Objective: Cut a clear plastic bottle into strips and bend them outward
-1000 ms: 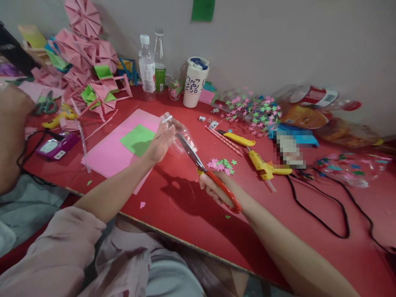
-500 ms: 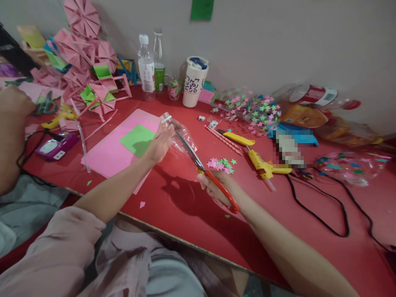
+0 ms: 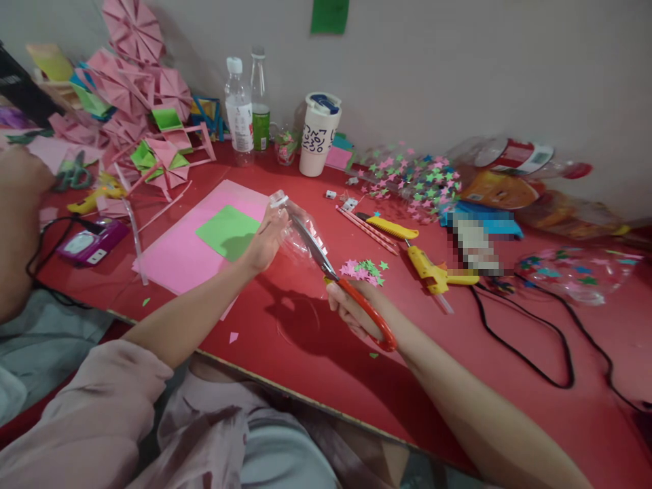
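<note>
Between my hands, above the red table, is the cut top of a clear plastic bottle point(image 3: 300, 241), its neck pointing away to the left. My left hand point(image 3: 267, 238) is closed round it near the neck. My right hand point(image 3: 351, 309) grips red-handled scissors point(image 3: 367, 312). Their long metal blades reach into or across the clear plastic; which of these I cannot tell. Beneath my left hand lie a pink paper sheet point(image 3: 173, 258) and a green paper square point(image 3: 227, 231). Small pink and green paper stars point(image 3: 364, 270) sit just beyond my right hand.
A yellow glue gun point(image 3: 432, 272) and a yellow cutter knife point(image 3: 392, 226) lie to the right, with a black cable point(image 3: 509, 356). Bottles point(image 3: 239, 122) and a white tumbler point(image 3: 318, 136) stand at the back. Pink paper crafts point(image 3: 132, 88) pile up left, near another person's arm point(image 3: 20, 224).
My left hand and the bottle piece have shifted slightly right and down. The scissor blades look closer to crossing the plastic's near side; my right hand has barely moved.
</note>
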The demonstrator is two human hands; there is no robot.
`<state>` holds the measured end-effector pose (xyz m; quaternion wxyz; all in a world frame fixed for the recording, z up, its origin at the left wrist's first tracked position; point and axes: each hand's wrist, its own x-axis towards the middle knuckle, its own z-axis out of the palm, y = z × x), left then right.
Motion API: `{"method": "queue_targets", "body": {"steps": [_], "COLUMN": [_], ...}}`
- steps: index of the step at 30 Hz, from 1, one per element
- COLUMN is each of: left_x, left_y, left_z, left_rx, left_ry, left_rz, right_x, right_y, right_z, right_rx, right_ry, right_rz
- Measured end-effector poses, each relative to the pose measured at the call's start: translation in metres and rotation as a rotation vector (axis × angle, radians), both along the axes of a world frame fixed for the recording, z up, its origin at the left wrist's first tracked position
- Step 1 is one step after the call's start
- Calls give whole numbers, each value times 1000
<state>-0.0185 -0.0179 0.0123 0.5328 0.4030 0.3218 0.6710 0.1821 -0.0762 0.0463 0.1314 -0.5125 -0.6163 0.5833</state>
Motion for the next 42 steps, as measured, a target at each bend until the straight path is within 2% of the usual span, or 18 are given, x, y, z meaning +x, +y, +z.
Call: {"method": "queue_targets", "body": {"steps": [6,10,15,22,25,28,32,38,42], "left_x": [-1,-4,-5,-2,-4,-9,-13,-11,-10], "left_y": [1,3,3,-2,3,10,15,10,6], "left_z": [1,-2,-11,-13,-18,-28,-36,-30,-22], "left_rx": [10,46,143,112,170,272,311,249,222], "left_ry": [21,25,62,89,131,265,327,254,195], "left_rz": [17,3,-31,-38,-53,-56,-33,-33,-52], "right_x": [-2,-2,2,3,0,-1,-2,-4,-3], "right_y": [-1,-3,0,1,1,1,1,0,0], "right_z": [3,7,3,2,3,5,6,7,6], "right_rx": [-53,-5,48,29,13,8,4,-40,-23], "right_ry": [30,30,11,6,-65,-99,-116,-39,-67], "right_rz": [-34,-27,45,45,23,0,-21,-65,-80]}}
